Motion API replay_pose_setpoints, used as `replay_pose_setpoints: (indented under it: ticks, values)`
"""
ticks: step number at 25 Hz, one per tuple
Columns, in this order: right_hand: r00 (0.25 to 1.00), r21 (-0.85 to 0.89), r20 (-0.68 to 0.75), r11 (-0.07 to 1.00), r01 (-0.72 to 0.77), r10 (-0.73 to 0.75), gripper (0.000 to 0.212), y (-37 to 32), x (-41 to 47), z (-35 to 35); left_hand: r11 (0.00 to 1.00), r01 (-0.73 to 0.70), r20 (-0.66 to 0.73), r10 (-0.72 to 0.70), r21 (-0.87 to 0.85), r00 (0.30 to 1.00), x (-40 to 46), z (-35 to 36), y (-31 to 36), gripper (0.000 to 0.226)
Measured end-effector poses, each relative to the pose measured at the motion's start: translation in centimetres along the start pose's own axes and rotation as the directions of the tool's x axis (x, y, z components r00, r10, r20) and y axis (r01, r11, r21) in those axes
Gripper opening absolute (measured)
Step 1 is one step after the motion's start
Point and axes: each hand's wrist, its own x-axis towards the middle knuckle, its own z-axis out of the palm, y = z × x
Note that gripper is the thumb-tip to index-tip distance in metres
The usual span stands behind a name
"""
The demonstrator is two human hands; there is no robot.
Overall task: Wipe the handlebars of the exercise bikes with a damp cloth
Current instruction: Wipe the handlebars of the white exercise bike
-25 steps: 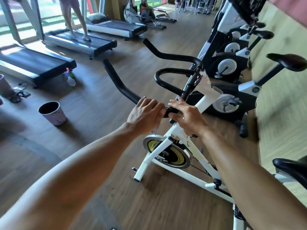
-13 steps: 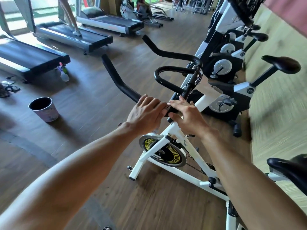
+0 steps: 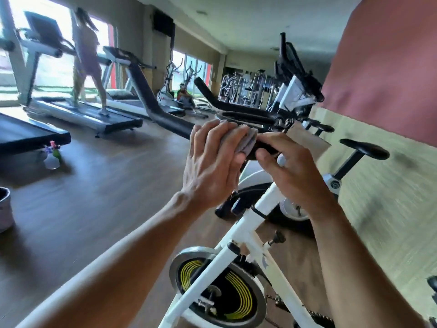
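Left hand (image 3: pixel 210 166) presses a folded grey cloth (image 3: pixel 246 140) around the black handlebar (image 3: pixel 264 146), grip clamped on it. Right hand (image 3: pixel 295 171) pinches the handlebar just beside the cloth.

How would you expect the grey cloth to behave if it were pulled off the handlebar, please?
The folded grey cloth is probably floppy: it bends around the black handlebar under the left hand. Likely light, since loosely curled fingers hold it. Its layers may unfold.

My left hand (image 3: pixel 210 166) covers most of the grey cloth (image 3: pixel 246 143); past my hands the far machines (image 3: pixel 246 91) blur, and the bucket (image 3: pixel 4 209) leftward is cut off.
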Motion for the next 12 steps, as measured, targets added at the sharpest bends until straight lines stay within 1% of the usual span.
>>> replay_pose_setpoints:
  ticks: [3,5,9,12]
  values:
    - [0.994,0.012,-0.097,0.999,0.044,-0.042,0.024,0.6,-0.6,1.1,0.994,-0.094,-0.135,0.102,0.061,0.986,-0.9,1.1,-4.0,0.041]
    - [0.99,0.066,-0.137,0.997,0.046,-0.037,0.02,0.8,-0.6,1.6,0.994,-0.103,-0.217,0.11,0.043,0.97,-1.0,2.0,-5.4,0.041]
    - [0.974,0.147,-0.218,0.984,0.099,-0.066,0.018,0.6,-0.9,2.8,0.997,-0.063,-0.327,0.076,0.048,0.942,-1.0,3.4,-2.8,0.049]
    - [0.969,0.21,-0.236,0.971,0.117,-0.066,0.019,0.6,-1.0,3.4,0.99,-0.097,-0.352,0.128,0.104,0.927,-1.2,3.7,-1.6,0.044]
